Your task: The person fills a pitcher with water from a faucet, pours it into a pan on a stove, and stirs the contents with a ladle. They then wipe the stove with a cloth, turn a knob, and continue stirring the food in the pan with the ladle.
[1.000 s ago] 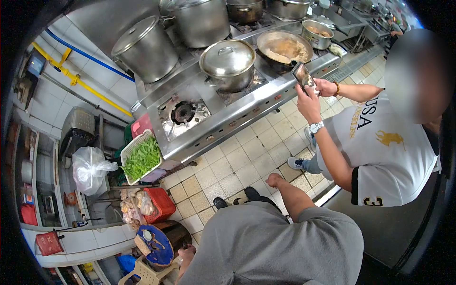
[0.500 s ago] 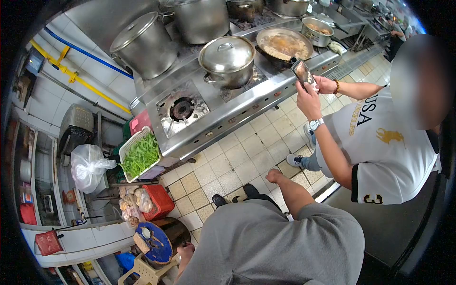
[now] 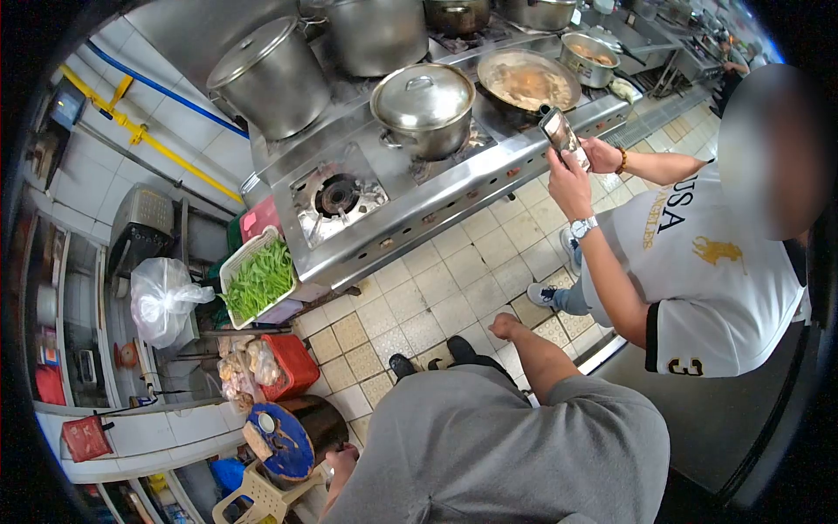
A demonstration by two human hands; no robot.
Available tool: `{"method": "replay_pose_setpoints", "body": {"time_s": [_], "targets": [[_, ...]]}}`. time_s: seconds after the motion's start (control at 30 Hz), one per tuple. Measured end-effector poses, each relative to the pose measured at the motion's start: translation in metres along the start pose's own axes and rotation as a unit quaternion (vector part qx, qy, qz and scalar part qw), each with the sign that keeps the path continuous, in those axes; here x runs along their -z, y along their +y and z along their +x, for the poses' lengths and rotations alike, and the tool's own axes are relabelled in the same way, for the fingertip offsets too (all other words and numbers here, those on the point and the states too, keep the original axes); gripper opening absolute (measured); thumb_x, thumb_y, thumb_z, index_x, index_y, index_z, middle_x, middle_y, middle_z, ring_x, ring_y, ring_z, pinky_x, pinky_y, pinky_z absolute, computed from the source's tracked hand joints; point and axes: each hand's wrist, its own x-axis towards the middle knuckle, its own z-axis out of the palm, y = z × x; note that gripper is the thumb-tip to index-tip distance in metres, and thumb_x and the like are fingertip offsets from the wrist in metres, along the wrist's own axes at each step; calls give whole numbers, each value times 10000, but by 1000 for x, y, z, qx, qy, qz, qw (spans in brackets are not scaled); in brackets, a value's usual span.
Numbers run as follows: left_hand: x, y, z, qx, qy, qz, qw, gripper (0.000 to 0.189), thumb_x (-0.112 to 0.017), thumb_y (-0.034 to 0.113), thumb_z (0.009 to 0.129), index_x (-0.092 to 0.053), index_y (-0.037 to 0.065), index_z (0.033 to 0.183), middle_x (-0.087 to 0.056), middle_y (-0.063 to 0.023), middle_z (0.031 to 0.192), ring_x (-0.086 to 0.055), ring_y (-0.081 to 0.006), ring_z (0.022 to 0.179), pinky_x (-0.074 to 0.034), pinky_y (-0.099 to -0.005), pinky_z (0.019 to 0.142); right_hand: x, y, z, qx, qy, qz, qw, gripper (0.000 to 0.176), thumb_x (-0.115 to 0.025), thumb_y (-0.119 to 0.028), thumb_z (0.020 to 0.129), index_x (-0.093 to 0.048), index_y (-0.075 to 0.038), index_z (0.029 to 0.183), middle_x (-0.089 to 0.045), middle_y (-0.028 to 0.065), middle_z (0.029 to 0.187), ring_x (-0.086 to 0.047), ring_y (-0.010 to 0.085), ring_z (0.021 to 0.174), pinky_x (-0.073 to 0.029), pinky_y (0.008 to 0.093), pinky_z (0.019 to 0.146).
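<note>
My left hand hangs low beside my grey shirt, its fingers curled in, and I see nothing held in it. Nearest to it are a beige plastic stool and a round drum with a blue top. My right hand hangs over the tiled floor with fingers closed and nothing visible in it. At my right stands a person in a white shirt, both of whose hands hold a phone towards the stove.
On the steel stove stand a lidded pot, a wide pan of bubbling liquid and tall stockpots. A gas burner shows at the near end. Left lie a basket of greens and a red crate.
The view has shifted slightly, so the stove sits a little further right. The bubbling in the wide pan looks different. My hands and the other person's pose stay nearly the same.
</note>
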Motion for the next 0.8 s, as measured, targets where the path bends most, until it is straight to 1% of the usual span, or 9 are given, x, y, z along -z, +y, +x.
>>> {"method": "replay_pose_setpoints", "body": {"time_s": [0.07,0.13,0.27,0.33,0.43,0.67,0.7,0.73,0.8], "targets": [[-21,8,-25,-192,-75,252,946,163,-557,309,804,-617,166,853,-605,12,803,-581,-170,720,-500,-309,598,-4,4,5,-8,-12,-3,1000,490,-578,-423,905,-693,17,723,-674,173,704,-677,289,606,-564,406,649],[-50,30,-46,125,172,-291,933,92,-575,133,779,-623,111,854,-587,2,799,-563,-171,681,-502,-315,576,-8,7,9,-17,-22,-4,1000,483,-584,-421,903,-695,16,728,-674,172,702,-677,289,606,-565,405,650],[-45,30,-62,137,171,-363,906,149,-541,-72,718,-596,26,816,-569,-36,808,-551,-168,652,-487,-296,534,-18,13,10,34,24,-12,999,478,-587,-417,900,-692,19,735,-678,170,721,-674,287,609,-567,406,654],[-17,20,-43,-5,-68,117,991,195,-473,-182,666,-542,-19,749,-555,-73,777,-545,-165,603,-443,-263,473,-16,11,11,44,56,1,997,472,-587,-412,900,-693,21,747,-681,171,737,-676,285,618,-568,405,657],[-75,33,-134,-170,-63,180,967,163,-466,-156,676,-509,-5,718,-549,-82,729,-546,-163,571,-413,-257,442,-16,7,15,30,26,3,999,454,-594,-403,898,-697,25,786,-690,174,779,-681,280,645,-569,403,659],[-59,33,-92,-193,-117,257,940,130,-484,-84,721,-545,23,762,-573,-63,761,-565,-179,606,-420,-284,440,1,-6,9,-20,-34,28,999,439,-589,-376,896,-693,29,766,-681,167,742,-673,281,610,-566,401,594],[-76,44,-98,-65,56,-12,996,129,-493,-13,755,-571,64,823,-588,-39,818,-573,-177,649,-436,-292,456,-1,-2,13,-15,-47,30,998,455,-581,-382,900,-690,35,751,-675,165,719,-672,279,601,-566,398,588],[-90,52,-102,74,221,-279,931,143,-501,59,788,-596,105,884,-602,-15,876,-580,-175,692,-453,-300,472,-5,2,16,-14,-41,30,999,455,-581,-382,900,-690,35,751,-675,165,719,-672,279,601,-566,398,588],[-58,38,-39,152,173,-311,922,185,-512,202,823,-603,193,984,-597,27,940,-581,-164,754,-490,-320,507,-15,12,20,55,29,-15,998,490,-577,-399,906,-680,43,721,-661,165,679,-672,272,597,-569,391,600]]}}
